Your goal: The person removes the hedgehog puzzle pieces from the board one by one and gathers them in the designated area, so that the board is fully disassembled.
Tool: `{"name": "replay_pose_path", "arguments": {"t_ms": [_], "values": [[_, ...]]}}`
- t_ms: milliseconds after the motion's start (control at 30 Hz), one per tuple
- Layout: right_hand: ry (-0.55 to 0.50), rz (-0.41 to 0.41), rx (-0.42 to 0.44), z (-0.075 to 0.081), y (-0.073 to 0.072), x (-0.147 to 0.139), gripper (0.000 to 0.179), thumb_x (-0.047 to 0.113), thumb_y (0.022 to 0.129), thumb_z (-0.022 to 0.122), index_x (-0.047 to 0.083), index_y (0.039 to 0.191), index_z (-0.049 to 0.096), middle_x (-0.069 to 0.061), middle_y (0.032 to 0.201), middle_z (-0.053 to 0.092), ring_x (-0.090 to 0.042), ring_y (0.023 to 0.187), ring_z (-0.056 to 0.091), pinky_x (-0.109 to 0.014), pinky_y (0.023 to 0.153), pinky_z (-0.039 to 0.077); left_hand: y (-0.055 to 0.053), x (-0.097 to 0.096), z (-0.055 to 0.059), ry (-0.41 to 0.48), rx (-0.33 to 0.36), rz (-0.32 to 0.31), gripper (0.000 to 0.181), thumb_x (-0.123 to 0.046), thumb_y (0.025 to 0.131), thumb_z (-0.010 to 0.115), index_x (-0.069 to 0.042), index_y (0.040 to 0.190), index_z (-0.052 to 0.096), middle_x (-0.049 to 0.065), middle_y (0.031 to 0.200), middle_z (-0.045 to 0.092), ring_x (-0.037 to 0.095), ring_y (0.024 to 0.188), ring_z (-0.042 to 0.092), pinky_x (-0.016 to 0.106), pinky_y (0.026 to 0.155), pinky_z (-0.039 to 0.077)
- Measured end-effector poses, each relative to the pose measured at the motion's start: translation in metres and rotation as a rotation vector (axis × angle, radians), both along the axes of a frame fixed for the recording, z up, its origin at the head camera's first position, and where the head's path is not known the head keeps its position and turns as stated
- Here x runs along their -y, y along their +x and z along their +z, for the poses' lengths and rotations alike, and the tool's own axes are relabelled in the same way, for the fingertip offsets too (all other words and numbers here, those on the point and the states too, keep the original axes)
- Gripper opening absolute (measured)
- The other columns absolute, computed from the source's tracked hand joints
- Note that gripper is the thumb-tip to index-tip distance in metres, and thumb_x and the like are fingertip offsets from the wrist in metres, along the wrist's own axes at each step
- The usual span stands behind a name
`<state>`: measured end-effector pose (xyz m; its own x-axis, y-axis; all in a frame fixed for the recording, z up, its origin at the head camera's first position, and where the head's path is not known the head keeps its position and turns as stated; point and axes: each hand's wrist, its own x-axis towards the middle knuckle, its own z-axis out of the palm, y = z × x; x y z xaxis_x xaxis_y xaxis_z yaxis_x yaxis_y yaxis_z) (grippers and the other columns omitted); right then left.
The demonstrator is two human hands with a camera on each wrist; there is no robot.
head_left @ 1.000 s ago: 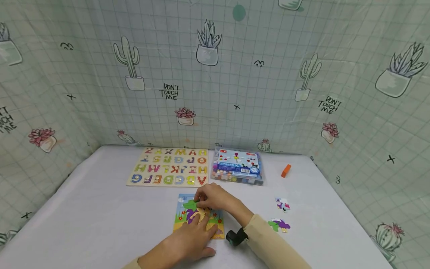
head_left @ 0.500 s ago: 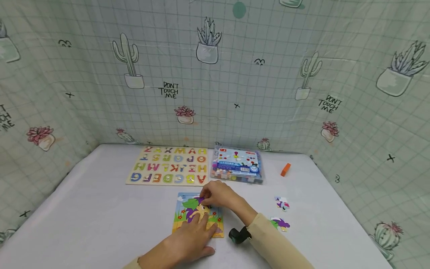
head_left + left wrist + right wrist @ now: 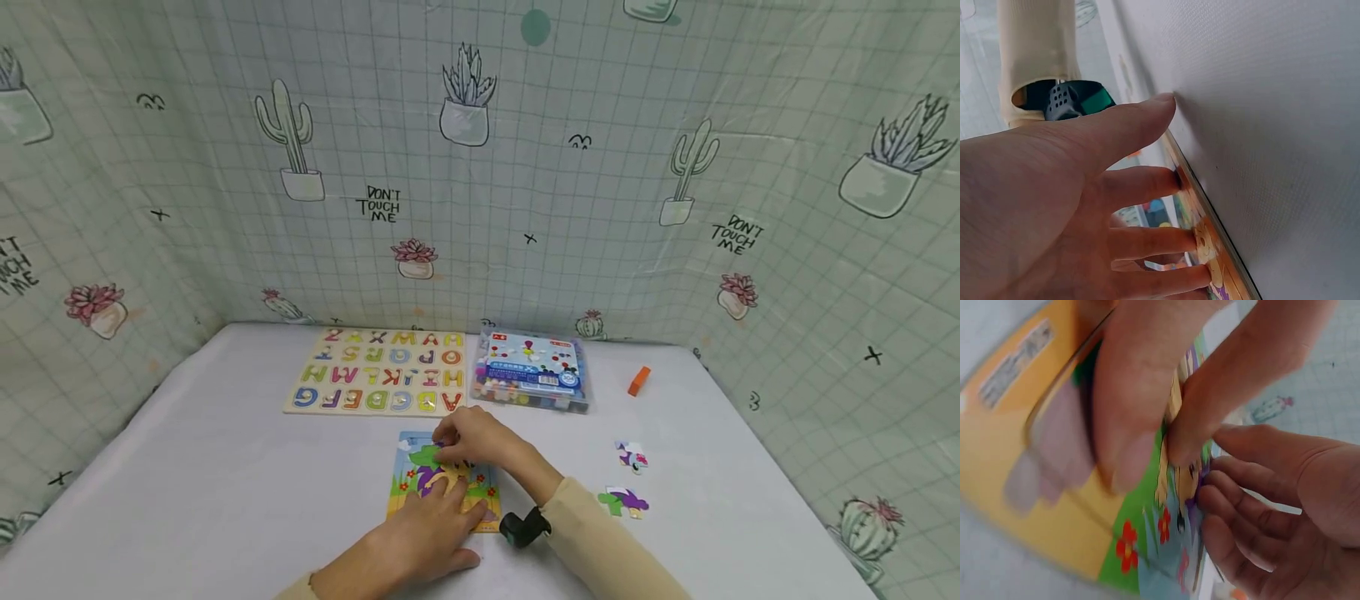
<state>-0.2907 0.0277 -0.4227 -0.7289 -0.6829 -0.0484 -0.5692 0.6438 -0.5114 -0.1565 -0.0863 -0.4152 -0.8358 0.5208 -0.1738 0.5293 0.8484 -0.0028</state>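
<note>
A picture jigsaw board with a cartoon figure, green leaves and red flowers lies on the white table. My left hand rests on its lower part, fingers spread and mostly straight; in the left wrist view those fingertips touch the board near its edge. At the upper part of the picture my right hand bends over, thumb and fingers curled down to the surface. A bit of purple puzzle piece shows between them, the rest hidden. In the right wrist view, the right fingertips meet the picture's far side.
Two small groups of puzzle pieces lie to the right, an upper one and a lower one. Behind stand a wooden alphabet board and a clear box of coloured parts. An orange block lies at the back right.
My right hand shifted slightly right, uncovering the figure's face and purple top, then came back left over them. The left hand stays on the board.
</note>
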Motion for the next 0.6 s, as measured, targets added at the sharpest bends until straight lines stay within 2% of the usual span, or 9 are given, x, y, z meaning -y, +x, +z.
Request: {"name": "replay_pose_path", "arguments": {"t_ms": [200,367,600], "values": [[-0.055,-0.017,0.080,-0.0043,-0.0048,0.0028,0.017,0.021,0.087,0.075,0.008,0.099,0.075,0.001,0.082,0.073,-0.003,0.066,0.057,-0.018,0.064,0.047,-0.0016,-0.0009,-0.0015,0.017,0.032,0.019,0.056,-0.057,0.088,0.063,-0.031,0.136,0.056,0.008,0.145,0.048,0.033,0.131,0.046,0.058,0.086,0.054],[-0.080,-0.027,0.105,-0.0073,-0.0075,0.0021,0.014,0.021,0.087,0.074,0.010,0.096,0.073,0.001,0.081,0.070,-0.004,0.065,0.056,-0.018,0.062,0.046,-0.0026,-0.0007,-0.0023,0.021,0.057,0.028,0.057,-0.057,0.088,0.063,-0.031,0.137,0.055,0.008,0.146,0.047,0.033,0.133,0.044,0.060,0.087,0.053],[-0.180,-0.087,0.133,-0.0075,-0.0090,0.0056,0.009,0.018,0.088,0.073,0.009,0.089,0.071,-0.003,0.082,0.072,-0.009,0.066,0.064,-0.020,0.059,0.050,-0.0030,0.0009,-0.0028,0.030,0.026,0.020,0.056,-0.056,0.088,0.064,-0.029,0.137,0.056,0.010,0.145,0.048,0.033,0.131,0.045,0.059,0.084,0.053]]}}
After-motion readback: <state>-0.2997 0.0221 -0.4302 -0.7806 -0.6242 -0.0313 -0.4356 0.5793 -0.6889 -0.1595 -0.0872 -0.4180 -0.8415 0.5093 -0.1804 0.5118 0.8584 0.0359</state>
